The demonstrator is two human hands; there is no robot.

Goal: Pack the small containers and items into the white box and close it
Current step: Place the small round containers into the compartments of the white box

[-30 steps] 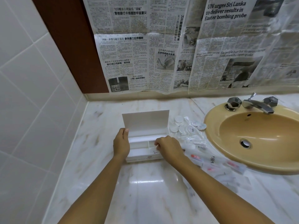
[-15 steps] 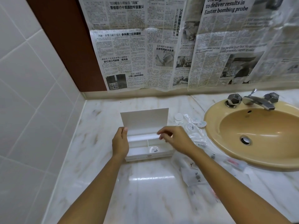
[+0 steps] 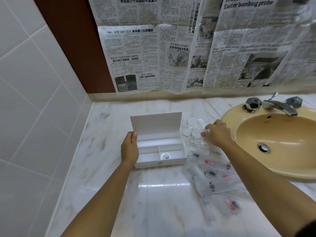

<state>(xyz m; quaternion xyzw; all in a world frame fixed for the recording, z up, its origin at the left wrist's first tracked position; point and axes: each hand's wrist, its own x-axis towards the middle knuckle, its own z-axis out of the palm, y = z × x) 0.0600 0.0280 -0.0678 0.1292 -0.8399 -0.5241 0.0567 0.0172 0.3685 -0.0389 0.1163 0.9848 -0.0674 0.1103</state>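
Our left hand point(image 3: 129, 147) grips the open white box point(image 3: 160, 147) on the tabletop point(image 3: 160, 199); our right hand point(image 3: 216, 133) pinches among small containers point(image 3: 189, 127) beside it. Careless fingers could knock round ones rolling toward the sink point(image 3: 280, 175).

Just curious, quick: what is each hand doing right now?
Left hand: gripping the white box's left end.
Right hand: fingers on the small containers; grip cannot be told.

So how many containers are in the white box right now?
1: a small clear container in the white box's front-right compartment. The other compartments look empty; the left hand hides the left edge.
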